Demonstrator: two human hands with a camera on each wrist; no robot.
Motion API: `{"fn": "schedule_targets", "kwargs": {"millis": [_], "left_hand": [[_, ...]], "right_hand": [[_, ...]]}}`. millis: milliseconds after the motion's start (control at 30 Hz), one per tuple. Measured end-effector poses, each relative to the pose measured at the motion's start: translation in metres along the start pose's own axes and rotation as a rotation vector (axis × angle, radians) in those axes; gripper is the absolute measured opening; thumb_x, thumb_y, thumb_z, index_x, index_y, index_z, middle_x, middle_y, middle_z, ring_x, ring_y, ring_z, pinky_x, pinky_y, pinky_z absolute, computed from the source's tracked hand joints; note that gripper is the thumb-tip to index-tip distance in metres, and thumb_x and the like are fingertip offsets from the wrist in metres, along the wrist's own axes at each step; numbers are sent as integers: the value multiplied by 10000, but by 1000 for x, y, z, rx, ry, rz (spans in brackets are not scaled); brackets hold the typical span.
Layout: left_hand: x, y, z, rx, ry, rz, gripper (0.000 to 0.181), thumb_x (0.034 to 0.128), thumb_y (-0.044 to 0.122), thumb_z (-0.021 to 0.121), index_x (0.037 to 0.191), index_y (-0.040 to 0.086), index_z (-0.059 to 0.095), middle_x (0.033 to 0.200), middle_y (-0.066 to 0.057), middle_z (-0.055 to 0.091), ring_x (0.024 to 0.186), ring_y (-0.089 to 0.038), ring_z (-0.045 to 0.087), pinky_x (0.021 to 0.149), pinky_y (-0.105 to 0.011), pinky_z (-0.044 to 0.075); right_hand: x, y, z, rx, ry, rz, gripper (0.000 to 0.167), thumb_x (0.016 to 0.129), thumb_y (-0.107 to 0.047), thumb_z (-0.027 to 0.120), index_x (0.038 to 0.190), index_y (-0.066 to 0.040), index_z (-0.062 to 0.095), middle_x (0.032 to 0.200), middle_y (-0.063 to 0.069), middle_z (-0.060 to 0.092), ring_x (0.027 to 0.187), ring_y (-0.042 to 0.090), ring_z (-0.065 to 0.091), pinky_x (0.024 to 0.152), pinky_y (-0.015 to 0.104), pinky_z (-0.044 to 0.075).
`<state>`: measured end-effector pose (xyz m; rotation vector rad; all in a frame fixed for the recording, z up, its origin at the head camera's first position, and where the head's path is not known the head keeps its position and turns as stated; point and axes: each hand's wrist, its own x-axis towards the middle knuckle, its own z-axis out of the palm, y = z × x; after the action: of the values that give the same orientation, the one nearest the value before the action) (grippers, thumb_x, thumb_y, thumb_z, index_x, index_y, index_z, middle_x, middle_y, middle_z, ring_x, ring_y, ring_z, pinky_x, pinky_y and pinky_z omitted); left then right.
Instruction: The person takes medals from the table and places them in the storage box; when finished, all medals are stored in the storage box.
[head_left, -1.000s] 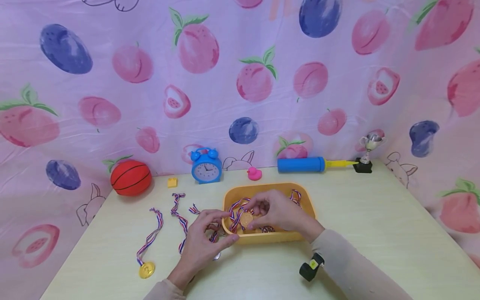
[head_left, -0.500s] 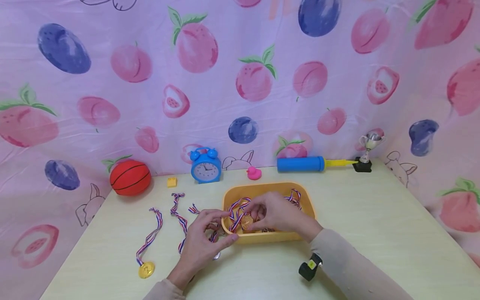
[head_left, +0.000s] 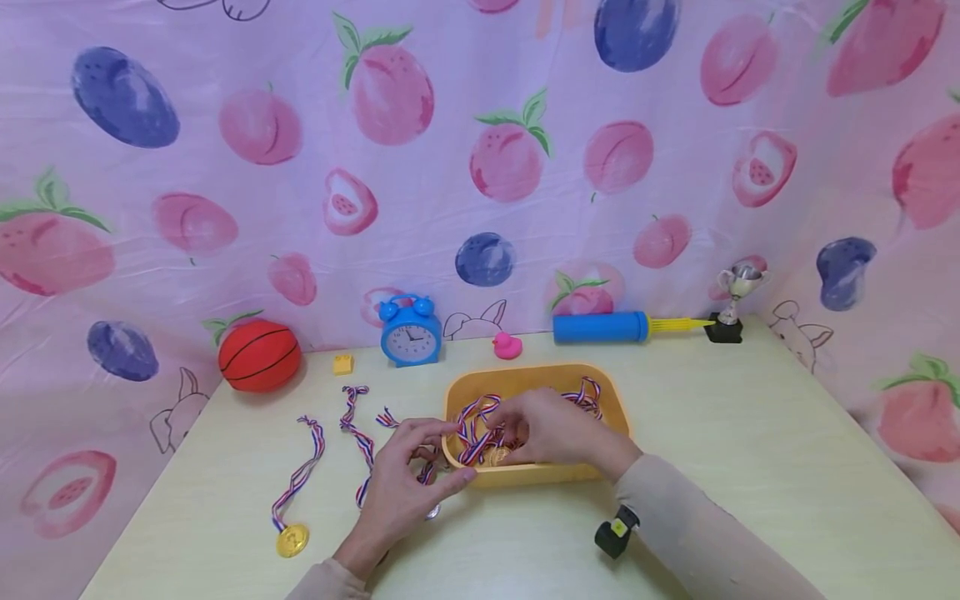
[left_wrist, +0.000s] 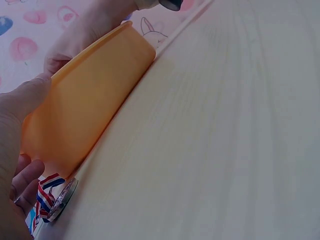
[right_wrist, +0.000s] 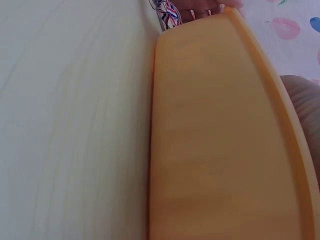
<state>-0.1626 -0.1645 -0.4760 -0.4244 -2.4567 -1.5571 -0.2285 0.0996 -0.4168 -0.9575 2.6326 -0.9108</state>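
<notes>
An orange-yellow plastic tray (head_left: 532, 477) sits on the table with several striped-ribbon medals in it. My right hand (head_left: 555, 429) reaches inside, its fingers curled and its thumb against a gold medal (head_left: 498, 456) low behind the front wall. That hand partly hides the medal, and the wall hides most of the fingers in the right wrist view. My left hand (head_left: 405, 479) rests about the tray's left front corner, thumb and forefinger spread and touching the rim. Below its fingers lies a silvery medal (left_wrist: 64, 201) with a striped ribbon (left_wrist: 46, 196).
Left of the tray lie another gold medal (head_left: 292, 540) and a ribbon (head_left: 358, 433). Along the back stand a red ball (head_left: 259, 357), yellow block (head_left: 342, 364), blue alarm clock (head_left: 410, 335), pink duck (head_left: 507, 346), blue pump (head_left: 600, 327) and small trophy (head_left: 733, 304).
The gold medal has gone lower behind the tray's front wall, and my right hand has moved slightly down with it. My left hand has stayed at the corner.
</notes>
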Motion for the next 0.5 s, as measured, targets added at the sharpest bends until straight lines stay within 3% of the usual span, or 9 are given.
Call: {"fn": "schedule_targets", "kwargs": {"millis": [300,500], "left_hand": [[0,0,0,-2,2,6,596,813,351,1029,1348,240,791,1349,73,654,1105,-166,687,928,-375,627],[0,0,1,-1,5,3,580,820,339,1025,1341,232,793,1344,69,658,1095,-174,683,912,-371,630]], "right_hand": [[-15,1,-15,52,131,29,515,881,-310,980,1348,-217,782,1086,32,757,808,144,654,646,300,560],[-23,2,-24,154,189,-9,546,881,-334,980,1376,-254,764,1249,-11,778,895,134,730,698,311,587]]}}
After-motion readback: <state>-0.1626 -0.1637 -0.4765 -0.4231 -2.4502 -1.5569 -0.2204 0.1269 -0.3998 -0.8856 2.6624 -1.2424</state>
